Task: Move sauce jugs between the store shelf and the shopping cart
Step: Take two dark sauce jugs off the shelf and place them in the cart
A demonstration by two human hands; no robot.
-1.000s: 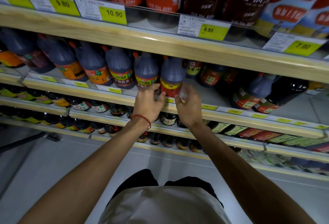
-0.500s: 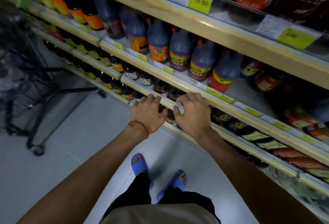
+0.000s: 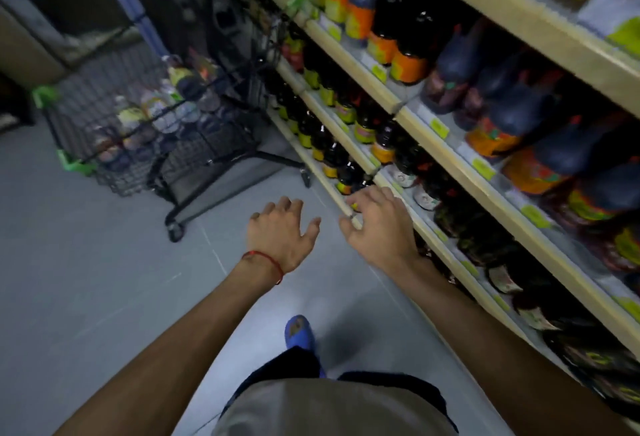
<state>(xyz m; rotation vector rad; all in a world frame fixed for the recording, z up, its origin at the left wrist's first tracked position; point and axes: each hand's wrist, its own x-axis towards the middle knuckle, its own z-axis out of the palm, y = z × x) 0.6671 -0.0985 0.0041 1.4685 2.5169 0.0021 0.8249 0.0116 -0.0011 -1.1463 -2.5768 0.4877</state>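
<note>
Both left hand (image 3: 281, 233) and right hand (image 3: 379, 227) are hanging slack, empty; you're seemingly partway, upper-left shopping cart (image 3: 207, 155) holding bottles (image 3: 156, 108), sauce jugs (image 3: 519, 113) waiting shelved.

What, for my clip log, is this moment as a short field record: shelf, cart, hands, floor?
shelf: on the right, rows of dark sauce jugs
shopping cart: ahead on the left, bottles inside
left hand: open, empty, over the floor
right hand: open, empty, at a low rail of the shelf; contact unclear
underfoot: grey tiles, one blue slipper visible
</note>
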